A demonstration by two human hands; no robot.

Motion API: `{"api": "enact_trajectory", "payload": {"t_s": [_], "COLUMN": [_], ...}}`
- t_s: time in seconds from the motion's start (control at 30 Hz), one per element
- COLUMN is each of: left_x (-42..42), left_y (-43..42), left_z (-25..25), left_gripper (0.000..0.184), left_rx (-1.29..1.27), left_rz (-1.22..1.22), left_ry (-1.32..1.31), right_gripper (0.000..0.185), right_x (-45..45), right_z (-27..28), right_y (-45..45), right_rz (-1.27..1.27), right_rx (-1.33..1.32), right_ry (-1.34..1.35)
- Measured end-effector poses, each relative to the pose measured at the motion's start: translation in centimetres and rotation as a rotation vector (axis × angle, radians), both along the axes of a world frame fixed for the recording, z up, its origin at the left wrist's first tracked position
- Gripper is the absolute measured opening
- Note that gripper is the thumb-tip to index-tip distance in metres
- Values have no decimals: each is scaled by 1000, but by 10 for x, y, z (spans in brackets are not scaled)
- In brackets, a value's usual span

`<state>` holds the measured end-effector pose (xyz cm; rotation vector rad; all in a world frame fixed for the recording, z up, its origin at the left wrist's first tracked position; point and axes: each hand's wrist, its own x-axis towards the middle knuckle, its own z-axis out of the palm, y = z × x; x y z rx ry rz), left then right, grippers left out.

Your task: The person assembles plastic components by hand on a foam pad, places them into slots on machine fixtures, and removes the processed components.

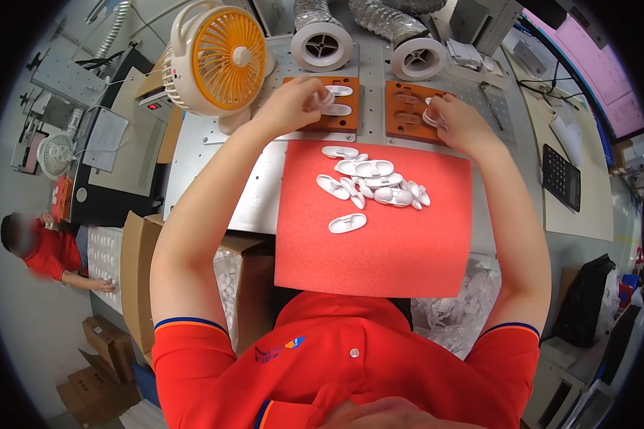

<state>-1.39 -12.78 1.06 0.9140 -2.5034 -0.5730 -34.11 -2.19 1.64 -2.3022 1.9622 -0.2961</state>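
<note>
At the left brown fixture block [349, 123], my left hand [293, 107] has its fingers closed on a small white plastic piece, mostly hidden by the fingertips. Two white oval plastic shells [338, 109] lie in that block's slots beside the fingers. My right hand [464, 123] pinches another white oval piece [432, 116] over the right edge of the second brown fixture block [401, 123], whose dark oval recesses show. Nearer my body, a pile of white oval shells [374, 169] rests on a red foam mat [365, 257].
An orange and white fan [229, 57] stands left of the fixtures. Two duct nozzles [322, 45] sit behind them. A calculator [562, 177] lies at right. Beneath the mat are bags and an open carton [139, 272]. A co-worker [46, 250] sits at far left.
</note>
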Motion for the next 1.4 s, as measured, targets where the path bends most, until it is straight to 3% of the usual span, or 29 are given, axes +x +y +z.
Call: {"api": "enact_trajectory", "payload": {"t_s": [0.03,0.1,0.23,0.27,0.33,0.47,0.57,0.7,0.77,0.8,0.83,0.87,0.9,0.97,1.07,1.1,1.17,1.23,1.3,1.33,1.4], "left_x": [-10,-30,-48,-50,-48,-62,-68,-56,-56,-62,-66,-71,-77,-91,-112,-118,-124,-135,-148,-158,-187], "left_y": [1,2,-18,-26,-38,-39,-45,-57,-38,-15,2,17,33,74,141,168,222,276,328,348,375], "left_z": [-2,-1,20,23,21,22,11,3,-4,17,22,22,24,32,45,46,36,13,-11,-38,-88], "left_gripper": [27,30,33,33,40,43,43,44,46,41,41,35,30,28,25,25,23,25,23,23,26], "left_rx": [2,-217,-32,-37,25,-77,-186,-144,223,627,644,849,1060,1156,1356,1399,1639,1937,2120,2147,2131], "left_rz": [-9,-48,-144,-138,-12,-38,-60,-110,72,201,188,171,152,99,-40,-72,-268,-386,-237,-197,-101], "left_ry": [7,-329,-607,-605,-307,-563,-594,-449,134,191,180,365,541,538,415,365,225,152,20,23,21], "right_gripper": [31,30,27,26,26,28,27,25,24,24,24,25,25,31,40,40,41,42,43,43,42], "right_x": [-6,-9,-5,-5,-20,-33,-37,-43,-48,-48,-46,-45,-40,-31,-36,-38,-30,-14,-11,-8,0], "right_z": [3,5,18,22,15,-11,-17,-14,-12,-14,-17,-18,-17,-12,-24,-35,-55,-78,-116,-134,-168], "right_y": [-5,-10,-10,-9,-19,-37,-61,-49,-33,-24,-15,-5,7,42,125,158,232,301,362,371,391], "right_rz": [46,-16,17,20,32,94,94,150,111,93,-8,-120,-160,-220,-192,-258,-15,-214,-777,-781,-1260], "right_rx": [42,172,202,199,76,-145,0,-103,-99,-87,-103,-124,-114,-109,16,3,179,156,321,321,152], "right_ry": [14,69,122,121,83,82,126,48,-273,-277,-515,-751,-757,-1459,-1960,-1963,-2257,-2272,-2180,-2174,-2216]}}
